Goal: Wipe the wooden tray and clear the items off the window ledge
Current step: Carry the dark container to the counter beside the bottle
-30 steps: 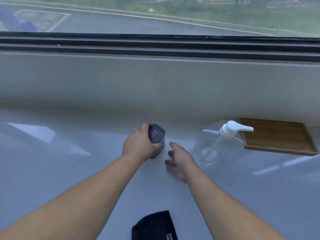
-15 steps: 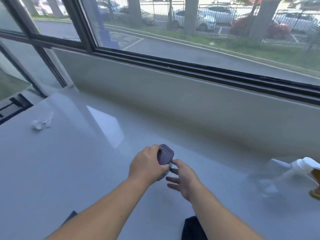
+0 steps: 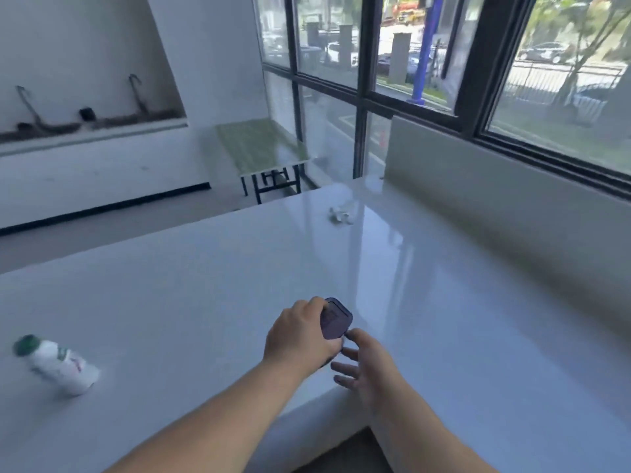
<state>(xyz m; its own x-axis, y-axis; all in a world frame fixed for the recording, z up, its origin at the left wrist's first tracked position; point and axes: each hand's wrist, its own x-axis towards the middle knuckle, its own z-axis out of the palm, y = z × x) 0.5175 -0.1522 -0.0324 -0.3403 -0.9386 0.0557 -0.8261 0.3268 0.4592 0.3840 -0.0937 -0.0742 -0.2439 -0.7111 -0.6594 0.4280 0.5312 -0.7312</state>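
My left hand [image 3: 300, 339] grips a small dark purple container [image 3: 335, 319] with a rounded square lid, held just above the white ledge [image 3: 444, 302]. Close beside it on the right, my right hand [image 3: 367, 365] has its fingers spread, the thumb near the container's lower edge; it holds nothing. The wooden tray and the pump bottle are out of view.
A white bottle with a green cap [image 3: 54, 363] lies tilted on the counter at the left. A small crumpled white item [image 3: 339, 215] sits far back on the ledge. A low wall under the window [image 3: 512, 199] bounds the right side. A green-topped table [image 3: 263, 148] stands beyond.
The view has swung left, so the tray and pump bottle left the frame and the white bottle appeared. My left hand has carried the purple container leftward, and my right hand stayed beside it.
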